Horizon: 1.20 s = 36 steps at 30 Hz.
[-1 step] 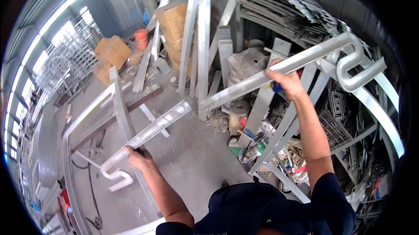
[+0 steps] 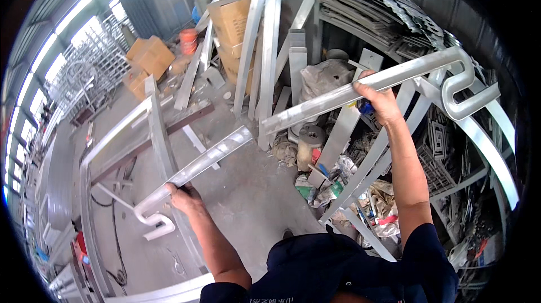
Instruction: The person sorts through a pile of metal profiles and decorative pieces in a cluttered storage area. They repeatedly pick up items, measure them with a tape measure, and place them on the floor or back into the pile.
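Observation:
My left hand (image 2: 185, 197) is closed round a straight metal bar (image 2: 208, 155), whose lower left end bends into an S-shaped hook. The bar slants up to the right over the floor and a metal frame. My right hand (image 2: 383, 102) grips a second hooked metal bar (image 2: 332, 99), held higher, with its S-shaped bend at the far right. The plain ends of the two bars point toward each other, a small gap apart. A small blue item (image 2: 366, 108) shows by my right palm; I cannot tell whether it is held.
A large metal frame (image 2: 159, 134) stands on the floor at left. Cardboard boxes (image 2: 152, 58) and an orange bucket (image 2: 188, 40) sit farther back. Long metal strips (image 2: 253, 38) lean at the back. To my right are scrap, a plastic crate (image 2: 434, 173) and slanted metal lengths.
The surroundings have shifted slightly right in the picture. Both hands keep their grips, and the bars stay apart at nearly the same slant.

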Tool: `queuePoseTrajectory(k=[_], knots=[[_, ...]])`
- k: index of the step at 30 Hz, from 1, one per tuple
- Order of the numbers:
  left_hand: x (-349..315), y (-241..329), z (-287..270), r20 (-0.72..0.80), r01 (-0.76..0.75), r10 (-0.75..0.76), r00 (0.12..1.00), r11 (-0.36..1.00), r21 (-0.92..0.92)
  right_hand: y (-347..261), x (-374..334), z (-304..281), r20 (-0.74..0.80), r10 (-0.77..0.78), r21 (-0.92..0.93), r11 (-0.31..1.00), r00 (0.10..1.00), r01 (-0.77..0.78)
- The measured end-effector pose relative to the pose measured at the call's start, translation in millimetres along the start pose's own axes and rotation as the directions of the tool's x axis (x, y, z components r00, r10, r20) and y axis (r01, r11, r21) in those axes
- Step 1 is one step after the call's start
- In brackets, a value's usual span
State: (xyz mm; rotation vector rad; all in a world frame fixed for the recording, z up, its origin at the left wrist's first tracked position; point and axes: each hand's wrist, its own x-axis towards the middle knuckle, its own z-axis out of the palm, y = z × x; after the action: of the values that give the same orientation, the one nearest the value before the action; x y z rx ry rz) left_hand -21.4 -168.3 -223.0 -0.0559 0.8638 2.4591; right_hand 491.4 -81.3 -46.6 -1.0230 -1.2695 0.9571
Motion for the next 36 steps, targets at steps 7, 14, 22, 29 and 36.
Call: queuePoseTrajectory(k=[7, 14, 22, 29, 36], knots=[[-12.7, -1.8, -3.0, -0.031, -0.034, 0.034, 0.999, 0.999, 0.02, 11.6, 4.0, 22.8, 0.051, -0.058, 0.088, 0.995, 0.997, 0.054], [38.8, 16.5, -50.1, -0.003, -0.026, 0.026, 1.0, 0.998, 0.057, 8.2, 7.1, 29.1, 0.095, -0.062, 0.083, 0.995, 0.994, 0.054], [15.5, 10.1, -31.2, -0.035, -0.102, 0.108, 0.993, 0.985, 0.14, 20.2, 5.5, 20.3, 0.033, -0.033, 0.058, 0.998, 0.999, 0.031], [5.7, 13.9, -24.5, 0.007, -0.087, 0.087, 0.996, 0.992, 0.096, 11.1, -5.0, 17.5, 0.143, 0.004, 0.033, 0.999, 0.99, -0.009], [-9.0, 14.7, -18.8, -0.048, -0.106, 0.112, 0.993, 0.989, 0.103, 18.1, -1.3, 8.6, 0.122, 0.033, 0.007, 0.999, 0.992, -0.035]])
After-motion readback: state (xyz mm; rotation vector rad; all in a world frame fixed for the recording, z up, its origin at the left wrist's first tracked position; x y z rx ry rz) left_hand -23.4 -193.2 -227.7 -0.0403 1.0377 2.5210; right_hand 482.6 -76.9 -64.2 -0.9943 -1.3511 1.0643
